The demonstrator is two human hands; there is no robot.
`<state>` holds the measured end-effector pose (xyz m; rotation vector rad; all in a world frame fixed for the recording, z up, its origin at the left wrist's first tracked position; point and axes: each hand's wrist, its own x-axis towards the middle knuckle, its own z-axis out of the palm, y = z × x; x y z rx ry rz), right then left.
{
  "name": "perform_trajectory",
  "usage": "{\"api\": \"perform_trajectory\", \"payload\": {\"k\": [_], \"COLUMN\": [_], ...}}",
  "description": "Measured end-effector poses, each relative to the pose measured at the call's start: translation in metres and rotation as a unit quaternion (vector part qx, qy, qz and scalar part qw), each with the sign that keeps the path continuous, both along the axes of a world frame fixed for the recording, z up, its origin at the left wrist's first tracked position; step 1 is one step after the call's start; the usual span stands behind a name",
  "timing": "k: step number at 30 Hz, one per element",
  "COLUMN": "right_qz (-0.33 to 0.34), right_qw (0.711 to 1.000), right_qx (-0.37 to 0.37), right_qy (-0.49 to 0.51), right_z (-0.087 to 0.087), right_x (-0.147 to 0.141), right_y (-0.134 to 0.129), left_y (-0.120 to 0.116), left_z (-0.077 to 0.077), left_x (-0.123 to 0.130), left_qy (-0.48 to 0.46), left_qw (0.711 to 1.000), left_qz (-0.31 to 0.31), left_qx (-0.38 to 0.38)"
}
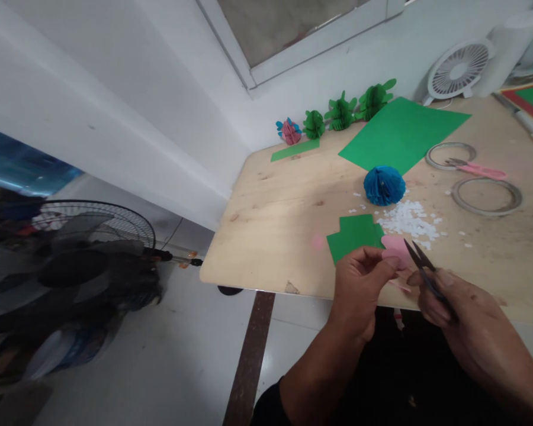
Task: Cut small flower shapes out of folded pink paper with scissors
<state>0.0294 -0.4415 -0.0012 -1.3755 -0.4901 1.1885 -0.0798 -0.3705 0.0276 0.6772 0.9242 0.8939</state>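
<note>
Near the front edge of the table, my left hand (pixel 359 284) pinches a small piece of pink paper (pixel 395 247) between thumb and fingers. My right hand (pixel 453 302) is wrapped round dark scissors (pixel 426 273), whose blades are slightly apart and point up and left at the pink paper's right edge. Their handles are mostly hidden by my fingers. Pieces of green paper (pixel 355 232) lie just beyond my left hand. Behind them sits a blue pleated paper ball (pixel 384 185), beside a scatter of small white paper bits (pixel 409 219).
Several green paper figures (pixel 341 112) and a pink one with blue parts (pixel 289 131) stand along the wall. A large green sheet (pixel 404 136), tape rolls (pixel 487 196), pink-handled snips (pixel 482 170) and a white fan (pixel 459 70) are farther back. A black floor fan (pixel 71 266) stands left.
</note>
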Motion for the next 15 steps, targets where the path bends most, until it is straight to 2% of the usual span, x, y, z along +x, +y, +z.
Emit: {"api": "perform_trajectory", "payload": {"k": [2, 6, 8, 11, 15], "right_qz": [-0.013, -0.044, -0.047, -0.034, 0.022], "right_qw": [1.0, 0.998, 0.997, 0.999, 0.996], "right_qx": [0.003, -0.046, -0.048, -0.026, -0.013], "right_qy": [0.005, 0.023, 0.023, 0.005, -0.086], "right_z": [0.001, -0.001, -0.003, -0.004, 0.001], "right_x": [0.0, -0.001, 0.0, 0.004, 0.019], "right_y": [0.001, 0.002, 0.003, 0.005, 0.009], "left_y": [-0.003, -0.009, -0.011, -0.014, -0.014], "left_z": [-0.002, 0.0, 0.001, 0.0, -0.003], "left_x": [0.004, 0.01, 0.012, 0.012, 0.009], "left_qy": [-0.017, -0.042, -0.047, -0.035, -0.012], "left_qw": [1.0, 0.998, 0.997, 0.997, 0.999], "left_qz": [0.013, 0.026, 0.033, 0.038, 0.022], "left_qx": [-0.017, -0.044, -0.055, -0.058, -0.04]}}
